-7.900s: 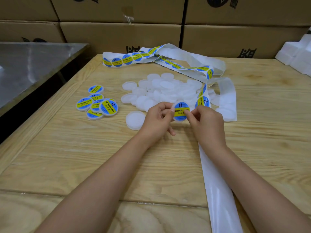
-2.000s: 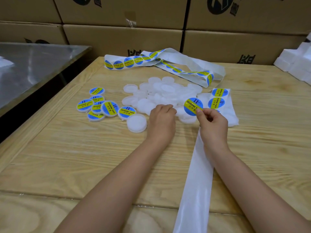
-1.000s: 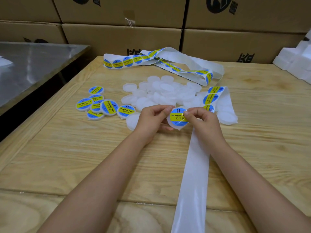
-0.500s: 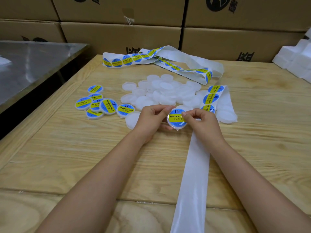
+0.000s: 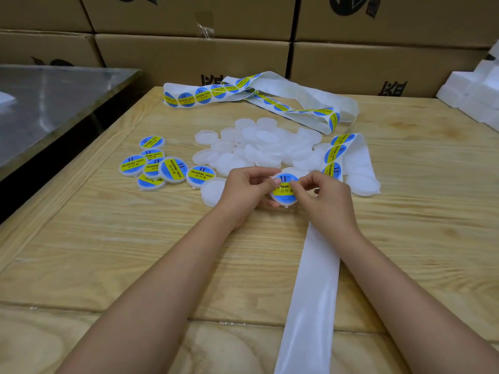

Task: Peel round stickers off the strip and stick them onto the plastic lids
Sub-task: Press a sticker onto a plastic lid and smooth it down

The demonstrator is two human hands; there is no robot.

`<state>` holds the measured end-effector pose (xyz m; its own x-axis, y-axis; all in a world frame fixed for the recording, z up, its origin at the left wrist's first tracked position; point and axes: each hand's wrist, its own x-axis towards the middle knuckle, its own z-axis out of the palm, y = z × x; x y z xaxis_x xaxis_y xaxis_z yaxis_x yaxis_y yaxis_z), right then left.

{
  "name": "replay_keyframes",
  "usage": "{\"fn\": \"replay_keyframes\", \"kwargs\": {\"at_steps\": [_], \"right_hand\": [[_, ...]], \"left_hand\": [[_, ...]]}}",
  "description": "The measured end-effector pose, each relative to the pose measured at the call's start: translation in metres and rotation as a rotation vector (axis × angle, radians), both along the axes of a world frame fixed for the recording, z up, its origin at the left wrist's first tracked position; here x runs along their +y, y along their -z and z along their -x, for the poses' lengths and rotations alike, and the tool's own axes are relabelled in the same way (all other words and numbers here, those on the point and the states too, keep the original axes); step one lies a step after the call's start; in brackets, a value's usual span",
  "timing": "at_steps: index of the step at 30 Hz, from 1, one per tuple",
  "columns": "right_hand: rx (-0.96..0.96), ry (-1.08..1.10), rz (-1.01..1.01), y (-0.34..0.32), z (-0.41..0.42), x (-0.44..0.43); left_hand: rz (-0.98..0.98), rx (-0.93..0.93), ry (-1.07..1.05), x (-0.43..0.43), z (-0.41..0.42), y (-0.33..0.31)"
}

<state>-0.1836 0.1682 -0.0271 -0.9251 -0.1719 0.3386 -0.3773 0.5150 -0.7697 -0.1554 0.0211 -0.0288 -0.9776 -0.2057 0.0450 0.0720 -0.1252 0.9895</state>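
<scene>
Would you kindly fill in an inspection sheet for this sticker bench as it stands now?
Surface: pale wooden table, grain bare near the front.
Job's things: white round plastic lid bearing a blue and yellow round sticker, between both hands; heap of plain white lids behind; finished stickered lids grouped left; white sticker strip looped at the back.
Clutter: spent white backing tape trailing to the near edge.
Hands: left hand grips the lid; right hand pinches it, thumb on the sticker.
Cables: nothing seen.
Surroundings: brown cardboard boxes behind; grey metal table left; white foam blocks right.
</scene>
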Motion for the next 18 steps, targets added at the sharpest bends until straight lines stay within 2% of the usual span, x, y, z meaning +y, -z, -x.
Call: {"fn": "replay_keyframes", "kwargs": {"at_steps": [6, 9, 13, 18], "right_hand": [[0.266, 0.065, -0.108, 0.0002, -0.0040, -0.0023], [0.341, 0.074, -0.145, 0.0014, -0.0047, -0.0049], [0.326, 0.073, -0.117, 0.0011, -0.0049, -0.0052], [0.147, 0.063, 0.105, -0.0012, -0.0059, -0.0030]], "left_hand": [[-0.060, -0.018, -0.022, 0.0039, 0.0007, -0.0026], [-0.123, -0.043, -0.033, 0.0051, 0.0014, -0.0025], [-0.169, -0.061, -0.037, 0.0061, 0.0023, -0.0014], [-0.195, -0.071, -0.004, 0.0083, 0.0016, -0.0017]]}}
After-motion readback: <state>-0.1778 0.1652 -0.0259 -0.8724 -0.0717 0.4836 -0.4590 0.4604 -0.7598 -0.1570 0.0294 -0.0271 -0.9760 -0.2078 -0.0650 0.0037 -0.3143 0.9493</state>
